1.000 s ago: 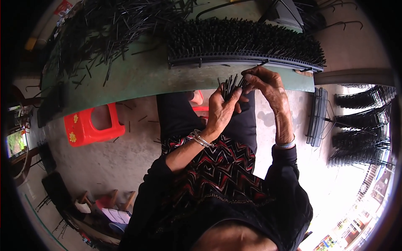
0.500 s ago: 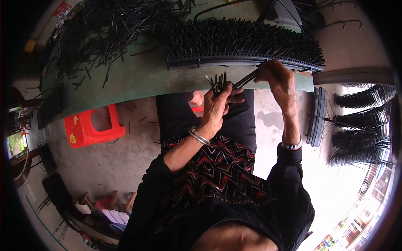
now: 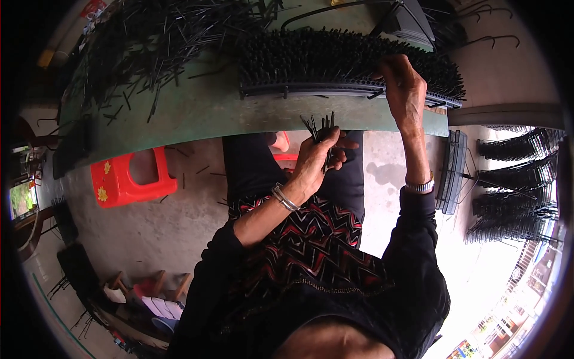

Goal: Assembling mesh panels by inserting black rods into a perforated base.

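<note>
In my left hand (image 3: 317, 157), closed over my lap just in front of the table edge, is a bundle of thin black sticks (image 3: 330, 119), their ends poking out above the thumb and below the fingers. My right hand (image 3: 408, 96) reaches over the front rim of a long black rack (image 3: 311, 87) that is densely filled with upright black sticks (image 3: 335, 57). Its thumb and fingertips are pinched together near the row of holes along that rim. Whatever sits between those fingertips is too small and dark to make out.
A big heap of loose black sticks (image 3: 161, 42) covers the left of the green table (image 3: 197, 113). Below stands a red plastic stool (image 3: 131, 179). At right, a wire rack (image 3: 452, 173) stands beside several stacked black racks (image 3: 514, 173).
My right hand has moved up and away from the left hand, from the table's front edge to the rack's rim. My left hand has shifted slightly right and lower with its bundle.
</note>
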A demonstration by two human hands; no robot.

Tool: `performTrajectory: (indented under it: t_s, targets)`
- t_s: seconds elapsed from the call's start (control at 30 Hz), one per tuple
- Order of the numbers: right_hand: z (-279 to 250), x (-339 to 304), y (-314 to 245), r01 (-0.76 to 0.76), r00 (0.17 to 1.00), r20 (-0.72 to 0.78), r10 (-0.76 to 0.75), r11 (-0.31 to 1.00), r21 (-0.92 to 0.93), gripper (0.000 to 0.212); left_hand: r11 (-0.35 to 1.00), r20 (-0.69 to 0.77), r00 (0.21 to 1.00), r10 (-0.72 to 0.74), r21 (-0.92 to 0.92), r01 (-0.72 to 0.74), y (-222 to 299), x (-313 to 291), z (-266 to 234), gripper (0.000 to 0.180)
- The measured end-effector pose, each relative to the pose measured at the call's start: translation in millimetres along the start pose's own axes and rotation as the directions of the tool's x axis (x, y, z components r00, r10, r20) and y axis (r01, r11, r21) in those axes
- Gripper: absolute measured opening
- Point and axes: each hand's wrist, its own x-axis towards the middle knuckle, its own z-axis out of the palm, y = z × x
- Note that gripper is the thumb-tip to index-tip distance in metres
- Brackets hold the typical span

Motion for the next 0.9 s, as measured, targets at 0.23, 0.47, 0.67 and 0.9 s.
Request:
performTrajectory:
  t_s: [0.23, 0.47, 0.67, 0.9]
  targets:
    - [0, 6, -1, 0.049, 0.999, 0.011, -0.048, 0.996, -0.081, 0.008, 0.999, 0.000, 0.999, -0.037, 0.000, 0.037, -2, -1, -3, 0.034]
    - [2, 9, 3, 0.142, 0.989, 0.067, -0.135, 0.983, -0.120, 0.008, 0.999, -0.007, 0.999, -0.042, 0.031, 0.042, -3, -1, -5, 0.035]
    - [7, 9, 17, 0.284, 0.940, 0.262, -0.219, 0.927, -0.244, 0.013, 0.999, -0.033, 0.999, -0.034, -0.010, 0.034, -2, -4, 3, 0.034]
    - [10, 2, 3, 0.353, 0.935, 0.181, -0.306, 0.863, -0.361, 0.018, 1.000, -0.004, 1.000, -0.005, -0.030, 0.005, -2, -3, -1, 0.032]
